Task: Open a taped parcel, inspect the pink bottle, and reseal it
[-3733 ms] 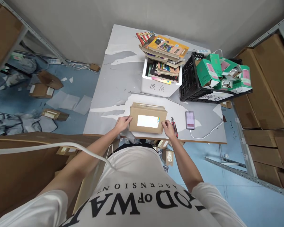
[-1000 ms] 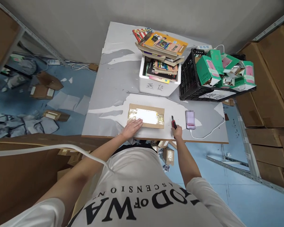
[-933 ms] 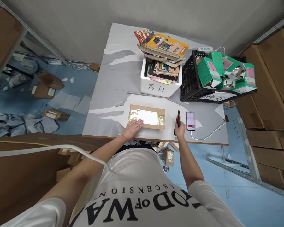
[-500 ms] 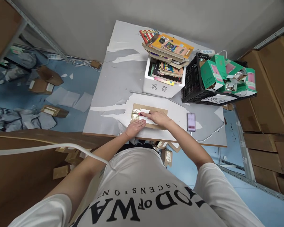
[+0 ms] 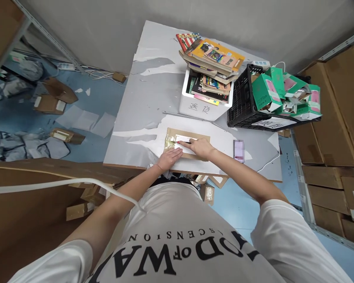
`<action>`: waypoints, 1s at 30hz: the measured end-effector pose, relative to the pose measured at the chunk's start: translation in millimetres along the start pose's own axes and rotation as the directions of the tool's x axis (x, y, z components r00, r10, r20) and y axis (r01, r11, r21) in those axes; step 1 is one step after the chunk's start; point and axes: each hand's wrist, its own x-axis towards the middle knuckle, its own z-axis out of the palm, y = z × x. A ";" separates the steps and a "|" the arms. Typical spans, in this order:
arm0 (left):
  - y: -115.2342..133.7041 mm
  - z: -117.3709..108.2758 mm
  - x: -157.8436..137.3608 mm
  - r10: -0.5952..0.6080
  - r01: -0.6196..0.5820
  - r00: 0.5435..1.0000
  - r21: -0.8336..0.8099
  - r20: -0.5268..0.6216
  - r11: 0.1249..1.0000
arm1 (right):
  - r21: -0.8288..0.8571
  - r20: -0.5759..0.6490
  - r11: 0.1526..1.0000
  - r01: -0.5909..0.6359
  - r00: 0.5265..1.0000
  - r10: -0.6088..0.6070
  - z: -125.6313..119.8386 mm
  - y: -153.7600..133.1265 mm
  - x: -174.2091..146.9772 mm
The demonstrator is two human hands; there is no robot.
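A flat brown cardboard parcel [image 5: 201, 136] with a white label and shiny tape lies near the front edge of the white table [image 5: 147, 98]. My left hand [image 5: 170, 157] presses flat on the parcel's near left corner. My right hand [image 5: 201, 147] rests on top of the parcel and grips a red and black utility knife [image 5: 183, 142], its tip pointing left along the label.
A phone [image 5: 238, 150] on a white cable lies right of the parcel. Behind stand a white foam box [image 5: 200, 110] stacked with books and a black crate [image 5: 242, 106] full of green cartons. Cardboard boxes fill shelves at right; scraps litter the blue floor at left.
My right hand picked up the knife from beside the phone and brought it left onto the parcel. The parcel, earlier held upright in both hands, now lies flat under my left hand.
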 end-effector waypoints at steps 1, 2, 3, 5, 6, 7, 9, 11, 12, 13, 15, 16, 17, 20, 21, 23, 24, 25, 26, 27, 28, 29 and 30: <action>0.9 -0.7 0.3 -0.001 0.001 1.000 0.004 -0.001 1.000 | -0.007 0.003 1.000 -0.002 1.000 0.002 1.2 2.0 -1.7; 1.8 -1.6 0.7 -0.001 0.001 1.000 0.003 -0.002 1.000 | -0.014 0.006 1.000 -0.004 1.000 0.004 2.5 5.0 -4.6; 2.6 -2.7 1.2 -0.004 0.004 1.000 -0.002 -0.001 1.000 | -0.023 0.010 1.000 -0.012 1.000 0.013 4.2 9.5 -9.4; 3.8 -5.0 2.3 -0.014 0.014 1.000 -0.018 0.003 1.000 | -0.035 0.034 0.998 -0.046 0.998 0.047 9.1 23.9 -26.4; 4.1 -5.9 2.8 -0.019 0.019 1.000 -0.025 0.008 1.000 | -0.033 0.049 0.997 -0.070 0.996 0.071 12.7 33.7 -38.8; 4.4 -6.7 3.2 -0.026 0.027 1.000 -0.030 0.014 0.999 | -0.027 0.061 0.995 -0.096 0.993 0.098 17.1 44.8 -53.0; 4.4 -7.7 4.0 -0.041 0.041 0.999 -0.033 0.030 0.999 | -0.002 0.069 0.988 -0.157 0.985 0.156 27.9 67.2 -83.4; 3.9 -7.8 4.5 -0.054 0.055 0.998 -0.031 0.041 0.998 | 0.016 0.059 0.980 -0.199 0.978 0.198 38.8 84.1 -108.9; 3.4 -7.7 4.8 -0.057 0.058 0.997 -0.031 0.047 0.998 | 0.020 0.052 0.977 -0.214 0.976 0.213 43.4 89.1 -117.8; 2.9 -7.6 5.1 -0.063 0.064 0.997 -0.032 0.048 0.997 | 0.021 0.045 0.974 -0.227 0.973 0.226 47.0 91.6 -124.0; 2.2 -7.7 5.7 -0.073 0.074 0.996 -0.038 0.044 0.997 | 0.024 0.023 0.968 -0.250 0.968 0.250 51.1 91.1 -131.3; 2.3 -8.1 6.0 -0.074 0.076 0.996 -0.041 0.045 0.996 | 0.034 0.007 0.963 -0.266 0.964 0.266 52.1 89.3 -134.3; 3.1 -8.9 6.4 -0.076 0.078 0.996 -0.040 0.047 0.996 | 0.055 -0.015 0.957 -0.286 0.958 0.287 53.2 87.3 -138.1; 9.9 -15.6 8.8 -0.080 0.080 0.995 -0.012 0.063 0.997 | 0.229 -0.127 0.895 -0.383 0.900 0.418 62.4 80.3 -154.5; 13.4 -19.4 10.6 -0.082 0.082 0.994 0.005 0.076 0.997 | 0.329 -0.163 0.851 -0.409 0.863 0.478 68.9 77.0 -159.7; 20.3 -29.2 16.7 -0.084 0.079 0.990 0.047 0.117 0.996 | 0.564 -0.179 0.722 -0.401 0.795 0.580 87.2 67.8 -164.1; 22.9 -34.7 21.4 -0.089 0.080 0.986 0.074 0.140 0.994 | 0.679 -0.157 0.635 -0.368 0.772 0.616 98.1 61.7 -162.2; 24.4 -40.2 27.4 -0.104 0.089 0.982 0.106 0.155 0.990 | 0.781 -0.126 0.536 -0.321 0.759 0.639 109.3 54.9 -157.6; 24.8 -45.2 34.3 -0.128 0.105 0.978 0.143 0.164 0.984 | 0.861 -0.094 0.431 -0.270 0.749 0.656 119.9 47.9 -150.8; 23.8 -49.5 41.9 -0.162 0.131 0.972 0.184 0.169 0.974 | 0.918 -0.067 0.332 -0.218 0.738 0.671 129.4 41.0 -142.6; 21.8 -52.8 49.5 -0.203 0.161 0.963 0.226 0.175 0.961 | 0.954 -0.049 0.247 -0.169 0.726 0.686 137.2 34.9 -134.1; 18.9 -55.1 56.7 -0.245 0.191 0.951 0.264 0.189 0.946 | 0.975 -0.041 0.184 -0.124 0.716 0.697 143.3 29.8 -126.2; 15.5 -56.3 62.8 -0.283 0.215 0.935 0.294 0.212 0.931 | 0.986 -0.041 0.144 -0.086 0.708 0.705 147.5 25.9 -119.5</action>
